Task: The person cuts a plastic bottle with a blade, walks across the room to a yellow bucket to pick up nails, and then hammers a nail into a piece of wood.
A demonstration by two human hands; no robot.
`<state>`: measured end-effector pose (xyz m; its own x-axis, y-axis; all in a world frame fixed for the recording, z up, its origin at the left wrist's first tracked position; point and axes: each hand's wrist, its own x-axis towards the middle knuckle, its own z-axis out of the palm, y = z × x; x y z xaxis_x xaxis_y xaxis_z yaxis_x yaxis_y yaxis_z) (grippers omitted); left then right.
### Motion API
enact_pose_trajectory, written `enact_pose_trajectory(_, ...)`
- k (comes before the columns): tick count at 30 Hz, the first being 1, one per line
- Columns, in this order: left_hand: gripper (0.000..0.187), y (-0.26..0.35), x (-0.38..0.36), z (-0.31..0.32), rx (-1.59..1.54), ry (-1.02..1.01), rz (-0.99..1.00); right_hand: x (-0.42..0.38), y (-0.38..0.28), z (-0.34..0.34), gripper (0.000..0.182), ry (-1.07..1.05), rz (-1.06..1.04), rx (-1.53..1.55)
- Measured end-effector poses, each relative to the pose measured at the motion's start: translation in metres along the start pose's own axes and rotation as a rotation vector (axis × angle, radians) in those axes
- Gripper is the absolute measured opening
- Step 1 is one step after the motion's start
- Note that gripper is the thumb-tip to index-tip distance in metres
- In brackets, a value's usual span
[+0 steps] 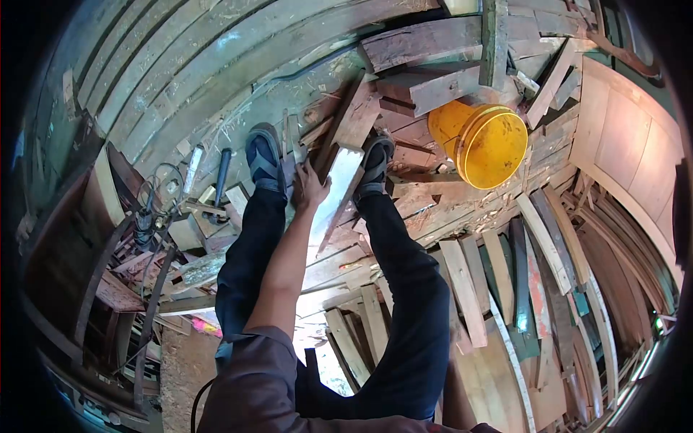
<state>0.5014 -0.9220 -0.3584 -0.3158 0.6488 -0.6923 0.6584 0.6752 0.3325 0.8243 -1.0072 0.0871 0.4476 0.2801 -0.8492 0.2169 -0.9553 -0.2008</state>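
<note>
My left hand [309,189] reaches down between my feet. Its fingers are bent over a narrow greyish piece of wood [289,172], partly hidden by the hand. The thumb lies close to a thick wooden beam [339,184], whose top face is bright with light. Against the beam's far end rests a brown timber block [358,119]. The left sandal [264,155] and the right sandal [375,164] stand on either side of this wood. Only part of my right arm [456,397] shows at the bottom; the right hand is out of view.
A yellow bucket [494,146] lies tipped at the right, near stacked timbers [426,43]. A dark-handled tool [223,173] and a cable [170,173] lie at left. Loose boards [462,289] cover the lower right; a panelled wooden door [628,137] leans beyond. Wood chips litter the floor.
</note>
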Motion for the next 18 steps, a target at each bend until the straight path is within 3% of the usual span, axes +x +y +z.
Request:
enact_pose_trajectory(2, 0.074, 0.010, 0.035, -0.018, -0.035, 0.060, 0.117, 0.028, -0.019, 0.005, 0.016, 0.097, -0.156, -0.122)
enact_pose_trajectory(3, 0.070, 0.012, 0.051, -0.016, 0.003, 0.230, 0.239, 0.041, -0.037, 0.012, 0.017, 0.258, -0.082, -0.125)
enact_pose_trajectory(4, 0.068, 0.021, 0.070, -0.026, -0.076, 0.165, 0.261, 0.061, -0.049, 0.009, 0.015, 0.187, -0.194, 0.003)
enact_pose_trajectory(6, 0.068, 0.056, 0.087, -0.062, -0.096, -0.015, 0.220, 0.080, -0.092, 0.024, 0.013, 0.258, -0.269, 0.273)
enact_pose_trajectory(7, 0.081, 0.063, 0.094, -0.060, -0.045, -0.142, 0.132, 0.078, -0.125, 0.035, 0.013, 0.274, -0.399, 0.221)
enact_pose_trajectory(9, 0.098, 0.059, 0.081, -0.035, 0.001, -0.163, 0.164, 0.069, -0.163, 0.058, 0.009, 0.315, -0.533, 0.197)
enact_pose_trajectory(12, 0.134, 0.044, 0.042, 0.013, 0.109, -0.346, 0.114, 0.062, -0.166, 0.094, 0.005, 0.273, -0.610, 0.152)
enact_pose_trajectory(13, 0.140, 0.053, 0.022, 0.002, 0.095, -0.425, 0.083, 0.063, -0.159, 0.112, 0.005, 0.291, -0.607, 0.169)
enact_pose_trajectory(14, 0.140, 0.060, 0.010, -0.004, 0.144, -0.352, 0.095, 0.065, -0.147, 0.125, 0.005, 0.225, -0.577, 0.126)
enact_pose_trajectory(16, 0.135, 0.071, 0.004, 0.013, 0.039, -0.154, -0.046, 0.066, -0.154, 0.134, 0.009, 0.170, -0.773, -0.178)
enact_pose_trajectory(18, 0.126, 0.087, 0.008, 0.017, -0.082, 0.013, -0.214, 0.066, -0.155, 0.135, 0.008, 0.125, -0.708, -0.306)
